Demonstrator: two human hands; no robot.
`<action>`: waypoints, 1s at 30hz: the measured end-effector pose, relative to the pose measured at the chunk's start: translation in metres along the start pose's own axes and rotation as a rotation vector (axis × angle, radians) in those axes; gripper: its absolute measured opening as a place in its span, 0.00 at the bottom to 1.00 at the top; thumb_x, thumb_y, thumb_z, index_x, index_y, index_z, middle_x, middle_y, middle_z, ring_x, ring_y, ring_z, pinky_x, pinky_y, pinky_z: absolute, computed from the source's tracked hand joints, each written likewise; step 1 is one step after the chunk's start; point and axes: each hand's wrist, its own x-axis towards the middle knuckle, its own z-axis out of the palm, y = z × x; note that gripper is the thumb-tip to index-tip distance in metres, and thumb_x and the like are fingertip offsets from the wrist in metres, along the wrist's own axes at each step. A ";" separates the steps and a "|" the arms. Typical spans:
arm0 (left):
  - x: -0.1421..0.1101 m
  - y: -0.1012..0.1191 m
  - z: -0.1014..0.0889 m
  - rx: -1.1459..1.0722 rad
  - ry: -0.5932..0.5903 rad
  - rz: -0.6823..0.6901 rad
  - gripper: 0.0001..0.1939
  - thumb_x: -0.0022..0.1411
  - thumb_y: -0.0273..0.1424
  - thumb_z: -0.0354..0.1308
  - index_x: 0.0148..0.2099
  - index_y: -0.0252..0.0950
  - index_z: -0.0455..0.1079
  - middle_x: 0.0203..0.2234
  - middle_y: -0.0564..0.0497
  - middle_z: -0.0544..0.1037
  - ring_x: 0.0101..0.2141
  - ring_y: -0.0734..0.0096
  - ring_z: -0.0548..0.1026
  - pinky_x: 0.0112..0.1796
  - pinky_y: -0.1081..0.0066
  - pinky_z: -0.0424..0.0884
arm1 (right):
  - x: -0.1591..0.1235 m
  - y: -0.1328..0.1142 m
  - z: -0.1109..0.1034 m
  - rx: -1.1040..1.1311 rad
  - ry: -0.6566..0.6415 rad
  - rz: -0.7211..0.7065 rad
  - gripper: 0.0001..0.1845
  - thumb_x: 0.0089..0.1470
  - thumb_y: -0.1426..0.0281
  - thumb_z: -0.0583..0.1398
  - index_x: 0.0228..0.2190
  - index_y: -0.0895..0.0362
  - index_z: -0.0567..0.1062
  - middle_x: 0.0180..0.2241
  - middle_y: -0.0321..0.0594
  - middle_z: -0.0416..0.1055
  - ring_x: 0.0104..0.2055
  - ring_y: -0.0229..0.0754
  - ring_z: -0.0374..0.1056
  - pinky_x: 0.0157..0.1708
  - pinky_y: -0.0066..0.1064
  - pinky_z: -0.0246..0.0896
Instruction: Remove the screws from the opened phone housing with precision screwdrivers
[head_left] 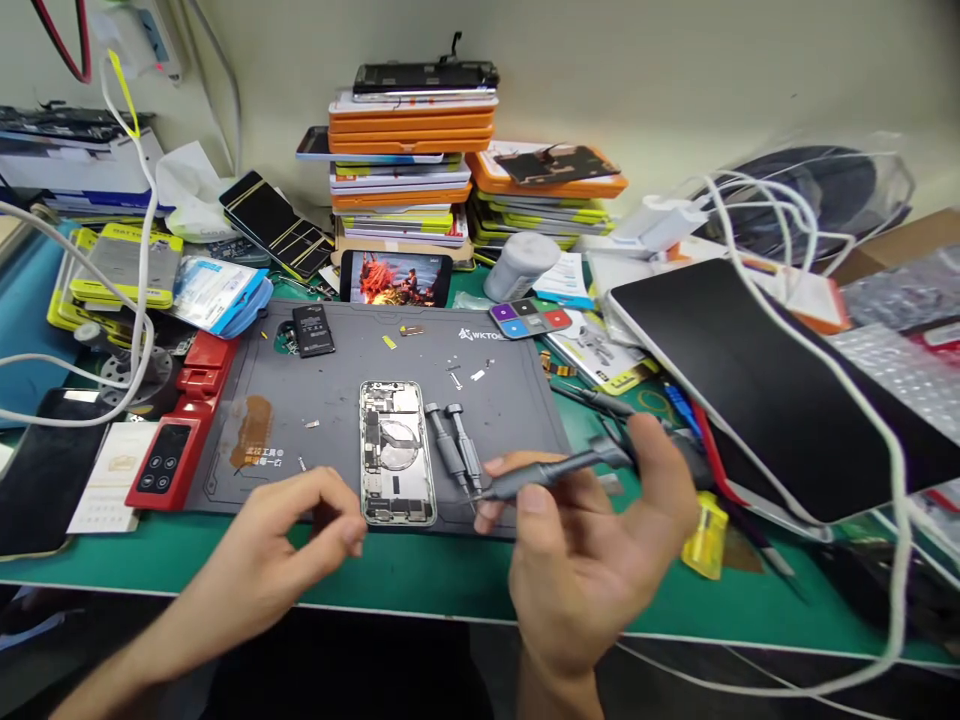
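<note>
An opened phone [397, 470], its inner parts and a round coil exposed, lies on a grey work mat [337, 385]. My left hand [300, 535] is curled closed at the phone's lower left corner; whatever its fingers may hold is hidden, and I cannot tell if they touch the frame. To the right of the phone, my right hand [592, 560] grips a grey screwdriver [540, 475], its tip pointing left and the index finger raised by its end cap. Two similar screwdrivers, one left [448, 450] and one right [465, 445], rest on the mat beside the phone.
A black battery [313, 330] and small loose parts lie on the mat. Behind it a lit phone [396, 278] leans before stacked boxes [411, 130]. A red device [176, 440] stands left. At right are a large black-screened tablet [772, 370], a white cable [840, 370] and tweezers [772, 560].
</note>
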 end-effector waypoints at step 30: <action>-0.014 -0.017 0.037 -0.068 0.317 0.056 0.13 0.70 0.21 0.68 0.49 0.45 0.86 0.38 0.58 0.87 0.37 0.81 0.84 0.43 0.85 0.80 | -0.026 -0.010 0.028 0.107 -0.205 0.313 0.26 0.76 0.66 0.54 0.70 0.40 0.56 0.41 0.39 0.74 0.22 0.36 0.70 0.22 0.34 0.77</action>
